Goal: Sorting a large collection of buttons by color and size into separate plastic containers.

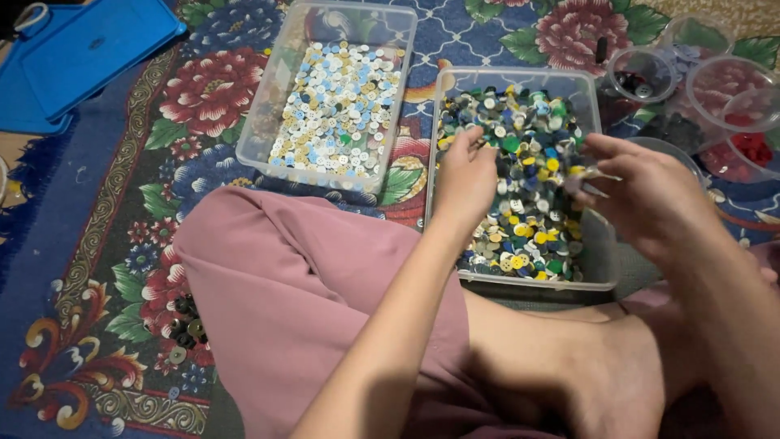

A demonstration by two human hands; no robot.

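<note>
Our left hand (465,175) reaches into the mixed tub (589,268) just ahead of us, fingers curled down and pinching at the buttons (528,219); whether it has one gripped yet we cannot tell. Our right hand (650,195) hovers over the tub's right side, loosely closed, with a few pale buttons pinched between thumb and fingertips. The mixed buttons lie heaped under and between both hands.

To the left of our left hand sits a second tub (268,138) of white, blue and tan buttons. Beyond our right hand stand small clear cups (642,73), some with dark or red buttons inside. A few loose buttons (183,325) lie on the carpet (97,236) by our knee, well left of the hands.

What we judge risky here: the right hand's hold is light, so a button could slip and drop back into the heap or roll off onto the patterned carpet, where it would be hard to spot. Our forearm crosses close over the tub's near rim; a nudge could tip it.
</note>
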